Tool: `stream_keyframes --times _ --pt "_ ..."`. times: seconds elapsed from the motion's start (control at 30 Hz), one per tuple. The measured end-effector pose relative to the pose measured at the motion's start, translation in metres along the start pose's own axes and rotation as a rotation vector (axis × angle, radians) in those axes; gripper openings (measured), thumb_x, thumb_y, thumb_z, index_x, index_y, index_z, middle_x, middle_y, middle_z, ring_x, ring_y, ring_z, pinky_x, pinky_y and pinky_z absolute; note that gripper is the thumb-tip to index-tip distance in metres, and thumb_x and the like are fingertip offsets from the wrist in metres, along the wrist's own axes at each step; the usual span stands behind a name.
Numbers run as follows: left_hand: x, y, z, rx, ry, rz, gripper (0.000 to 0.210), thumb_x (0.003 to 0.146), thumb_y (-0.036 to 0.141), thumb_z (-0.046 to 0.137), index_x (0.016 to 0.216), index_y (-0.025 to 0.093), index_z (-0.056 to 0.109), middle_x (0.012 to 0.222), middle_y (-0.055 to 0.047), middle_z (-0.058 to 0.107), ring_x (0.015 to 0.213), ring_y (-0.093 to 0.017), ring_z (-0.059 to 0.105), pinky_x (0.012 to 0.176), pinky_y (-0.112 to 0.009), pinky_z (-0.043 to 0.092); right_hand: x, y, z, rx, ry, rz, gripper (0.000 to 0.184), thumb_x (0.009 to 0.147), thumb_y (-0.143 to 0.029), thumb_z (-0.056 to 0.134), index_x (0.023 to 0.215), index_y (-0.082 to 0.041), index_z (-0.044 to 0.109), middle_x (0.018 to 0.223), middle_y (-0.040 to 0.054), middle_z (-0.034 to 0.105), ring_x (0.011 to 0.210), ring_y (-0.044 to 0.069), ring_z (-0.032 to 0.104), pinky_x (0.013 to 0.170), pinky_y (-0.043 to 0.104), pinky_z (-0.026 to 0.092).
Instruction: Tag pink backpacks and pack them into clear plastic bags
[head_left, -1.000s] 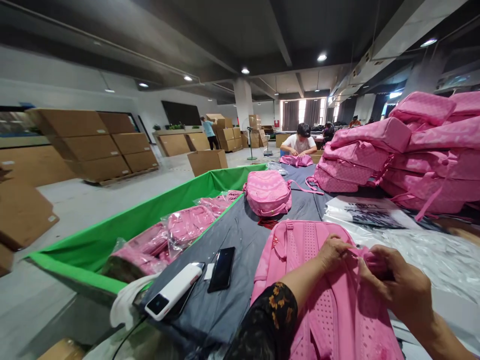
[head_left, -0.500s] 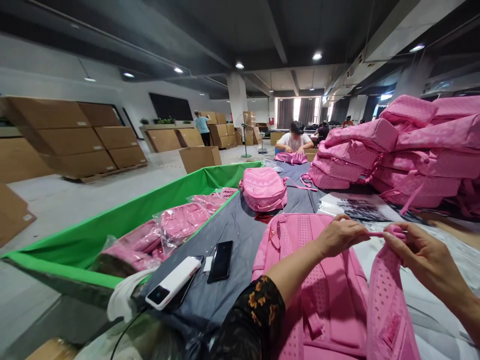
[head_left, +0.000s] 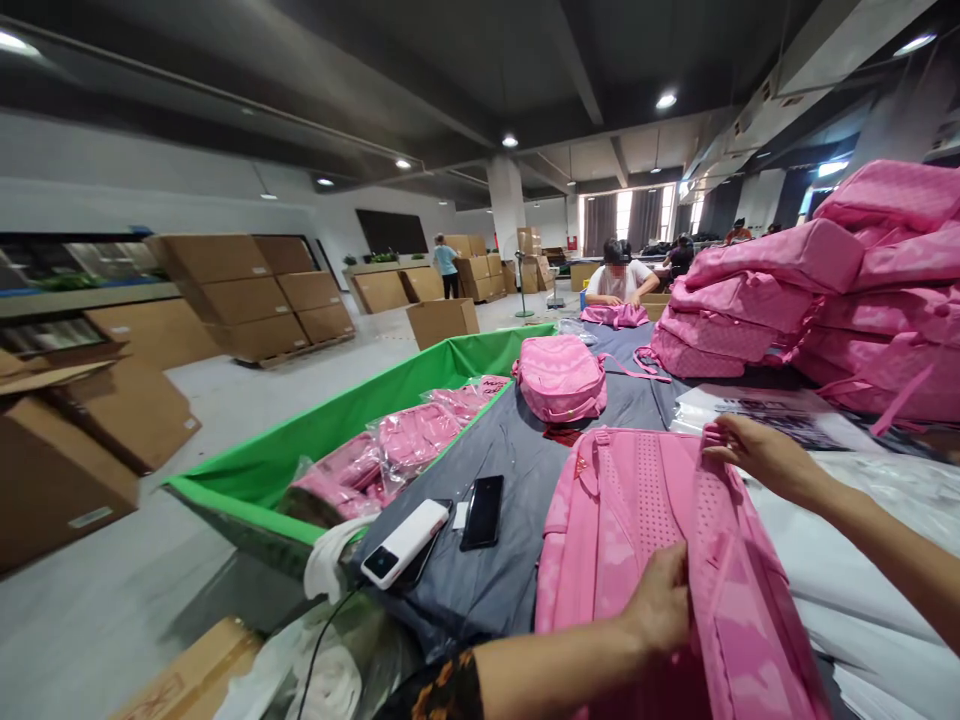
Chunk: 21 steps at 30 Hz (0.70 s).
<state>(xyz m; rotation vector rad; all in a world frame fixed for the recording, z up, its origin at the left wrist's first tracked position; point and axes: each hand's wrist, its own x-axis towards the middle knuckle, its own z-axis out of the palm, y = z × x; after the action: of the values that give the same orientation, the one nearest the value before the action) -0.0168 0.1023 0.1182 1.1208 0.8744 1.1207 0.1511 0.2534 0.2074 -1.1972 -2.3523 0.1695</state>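
From the head camera I look down on a long green fabric-walled bin point(head_left: 247, 462) beside the table point(head_left: 499, 590), which is spread with dark grey cloth; inside the bin, pink backpacks in clear plastic bags point(head_left: 416, 440) lie along its length. Beyond it on the floor stands a brown cardboard carton point(head_left: 442, 325) with its top open, its contents hidden from me. Closer in, a pink backpack with perforated shoulder straps point(head_left: 592, 560) lies on the table, straps facing up. My right hand point(head_left: 750, 450) comes in from the right edge, palm down, its grip narrow, pinching the upper end of the right-hand perforated strap point(head_left: 712, 510) near the backpack's top edge. My left forearm enters from below in a dark sleeve with orange flowers point(head_left: 442, 690); the left hand point(head_left: 664, 605) sits lower, at the same strap's inner edge, fingers hidden behind it, so I cannot tell how tightly that grip is closed.
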Motion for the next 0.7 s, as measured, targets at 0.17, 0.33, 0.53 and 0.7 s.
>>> stream_keyframes --times 0.17,0.33,0.53,0.7 --pt "-0.053 -0.004 -0.006 -0.083 -0.057 -0.198 0.044 0.063 0.068 0.075 0.088 0.033 0.081 0.085 -0.006 0.076 0.088 -0.03 0.074 0.091 -0.048 0.056 0.046 0.028 0.071 -0.169 -0.145 -0.071 0.036 0.083 -0.06 0.06 0.089 -0.025 0.067 0.104 0.0125 0.068 0.096 0.03 0.066 0.085 0.043 0.052" --pt "-0.035 0.038 -0.072 0.47 -0.037 -0.123 0.039 0.088 0.056 0.054 0.068 0.03 0.074 0.065 -0.004 0.07 0.066 -0.024 0.069 0.067 -0.04 0.056 0.057 0.064 0.102 -0.125 -0.098 0.031 0.073 0.078 -0.07 0.06 0.131 -0.019 0.061 0.143 0.0227 0.057 0.128 0.039 0.057 0.106 0.053 0.046" --pt "0.115 0.064 -0.155 0.969 0.668 0.156 0.018 0.079 0.026 0.076 0.096 0.021 0.075 0.111 -0.011 0.074 0.115 -0.029 0.064 0.103 -0.043 0.047 0.045 0.07 0.13 -0.002 0.011 -0.044 0.065 0.082 -0.069 0.054 0.125 -0.021 0.063 0.136 0.0169 0.065 0.129 0.036 0.059 0.118 0.059 0.033" --pt "0.195 0.044 -0.175 0.935 0.605 0.095 0.011 0.074 0.022 0.079 0.07 0.016 0.071 0.065 -0.002 0.068 0.067 -0.02 0.066 0.071 -0.033 0.053 0.036 0.068 0.136 0.2 0.139 -0.098 0.053 0.08 -0.06 0.062 0.119 -0.023 0.064 0.12 0.0125 0.072 0.115 0.031 0.066 0.112 0.054 0.044"
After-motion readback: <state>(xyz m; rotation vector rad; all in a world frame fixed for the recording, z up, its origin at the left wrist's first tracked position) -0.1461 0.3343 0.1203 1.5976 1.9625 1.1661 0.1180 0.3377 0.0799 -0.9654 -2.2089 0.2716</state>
